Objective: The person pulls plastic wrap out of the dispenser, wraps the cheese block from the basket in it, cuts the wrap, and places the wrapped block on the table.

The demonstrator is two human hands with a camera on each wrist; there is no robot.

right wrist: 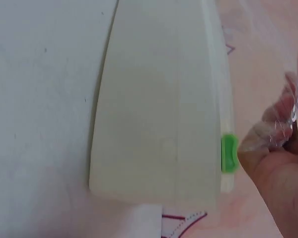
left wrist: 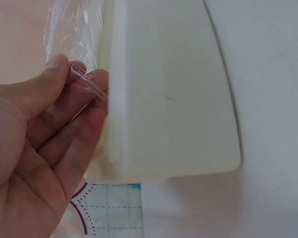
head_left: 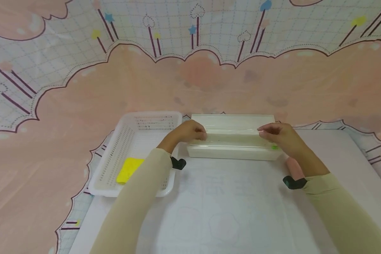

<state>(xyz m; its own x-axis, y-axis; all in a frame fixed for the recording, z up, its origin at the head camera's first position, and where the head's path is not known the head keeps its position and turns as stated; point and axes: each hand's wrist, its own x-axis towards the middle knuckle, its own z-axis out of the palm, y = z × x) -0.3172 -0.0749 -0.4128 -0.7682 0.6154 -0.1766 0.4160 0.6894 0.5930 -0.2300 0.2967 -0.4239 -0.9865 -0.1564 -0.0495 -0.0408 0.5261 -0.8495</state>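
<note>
A long off-white cling film dispenser (head_left: 231, 153) lies crosswise on the table, its lid (head_left: 235, 120) raised at the back. A green slide cutter (right wrist: 229, 153) sits at the right end of its front edge. Clear cling film (left wrist: 74, 32) stretches across the dispenser between both hands. My left hand (head_left: 190, 131) pinches the film at the left end, thumb against fingertips. At the right end my right hand (head_left: 280, 139) pinches the film's other side, and crumpled film (right wrist: 285, 116) shows at its fingers in the right wrist view.
To the left stands a white perforated plastic basket (head_left: 106, 158) with a folded yellow cloth (head_left: 128, 171) in it, partly behind the left forearm. A pink object (head_left: 294, 167) lies under the right wrist, partly hidden. The white tabletop (head_left: 225, 204) spreads in front of the dispenser.
</note>
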